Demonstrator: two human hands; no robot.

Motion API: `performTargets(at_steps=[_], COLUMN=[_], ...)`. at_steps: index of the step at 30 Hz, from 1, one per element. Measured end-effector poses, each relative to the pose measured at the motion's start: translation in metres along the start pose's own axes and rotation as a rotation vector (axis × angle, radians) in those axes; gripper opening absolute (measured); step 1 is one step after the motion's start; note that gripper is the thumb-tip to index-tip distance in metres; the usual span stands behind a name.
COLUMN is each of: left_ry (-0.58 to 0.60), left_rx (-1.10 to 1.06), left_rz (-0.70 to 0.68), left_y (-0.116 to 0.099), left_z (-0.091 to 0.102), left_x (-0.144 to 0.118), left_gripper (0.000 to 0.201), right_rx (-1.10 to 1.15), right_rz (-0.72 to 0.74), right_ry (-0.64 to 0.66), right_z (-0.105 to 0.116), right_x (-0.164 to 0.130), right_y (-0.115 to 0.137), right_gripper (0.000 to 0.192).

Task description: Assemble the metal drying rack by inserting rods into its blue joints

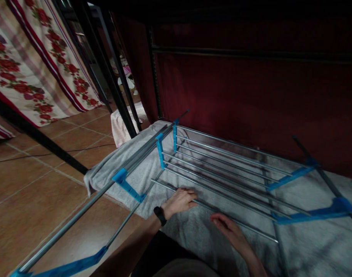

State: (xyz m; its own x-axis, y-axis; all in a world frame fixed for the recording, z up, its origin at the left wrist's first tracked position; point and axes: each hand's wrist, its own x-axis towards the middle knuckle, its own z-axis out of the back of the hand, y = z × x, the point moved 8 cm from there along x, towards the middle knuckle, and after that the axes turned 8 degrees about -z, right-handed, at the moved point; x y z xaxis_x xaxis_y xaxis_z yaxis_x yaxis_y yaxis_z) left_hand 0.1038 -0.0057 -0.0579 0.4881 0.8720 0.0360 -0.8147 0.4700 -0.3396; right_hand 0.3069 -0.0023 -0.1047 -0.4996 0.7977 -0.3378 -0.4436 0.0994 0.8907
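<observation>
No tub, box or basket shows here, only a folded drying rack [222, 165] lying flat on a grey blanket [308, 238] spread over the tiled floor [34, 192], filling the frame from centre out to 3 o'clock. Steel rods run side by side, with blue plastic joints [160, 148] standing up at the near end. Left hand [180, 201], wearing a black wristband [160, 215], sits at 6 o'clock, palm down, fingers loosely curled over the nearest rod [222, 213] and touching it, not clenched. Right hand [230, 231], just toward 5 o'clock, is open and relaxed, fingers slightly bent, holding nothing; whether it touches that rod, I cannot tell. A floral curtain [34, 69] hangs at 10 o'clock, a dark red cloth wall [251, 96] at 1 o'clock.
</observation>
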Motion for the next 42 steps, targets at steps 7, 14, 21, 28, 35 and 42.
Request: performTargets(at_steps=[7,14,21,28,35,42], left_ry=[-0.006,-0.093,-0.192,-0.273,-0.284,-0.299], left_rx=[0.020,0.041,0.041,0.008,-0.020,0.000], left_rz=[-0.049,-0.073,-0.052,-0.038,0.002,0.027], left_y=[-0.007,-0.003,0.000,0.003,0.004,0.002], left_z=[-0.008,-0.019,-0.022,-0.025,-0.025,-0.016], left_x=[0.003,-0.001,-0.002,-0.001,-0.006,-0.009], left_gripper=[0.025,0.025,0.026,0.024,0.029,0.024], right_rx=[-0.148,-0.602,-0.687,-0.669,-0.642,-0.618], right_rz=[0.223,0.461,0.470,0.444,0.433,0.447], right_ry=[-0.343,-0.489,-0.577,-0.558,-0.589,-0.605], right_z=[0.013,0.003,0.012,0.017,0.015,0.017], right_x=[-0.002,-0.003,0.001,0.004,0.001,0.001], right_y=[0.018,0.003,-0.014,-0.017,-0.013,-0.013], right_gripper=[0.036,0.032,0.028,0.023,0.025,0.022])
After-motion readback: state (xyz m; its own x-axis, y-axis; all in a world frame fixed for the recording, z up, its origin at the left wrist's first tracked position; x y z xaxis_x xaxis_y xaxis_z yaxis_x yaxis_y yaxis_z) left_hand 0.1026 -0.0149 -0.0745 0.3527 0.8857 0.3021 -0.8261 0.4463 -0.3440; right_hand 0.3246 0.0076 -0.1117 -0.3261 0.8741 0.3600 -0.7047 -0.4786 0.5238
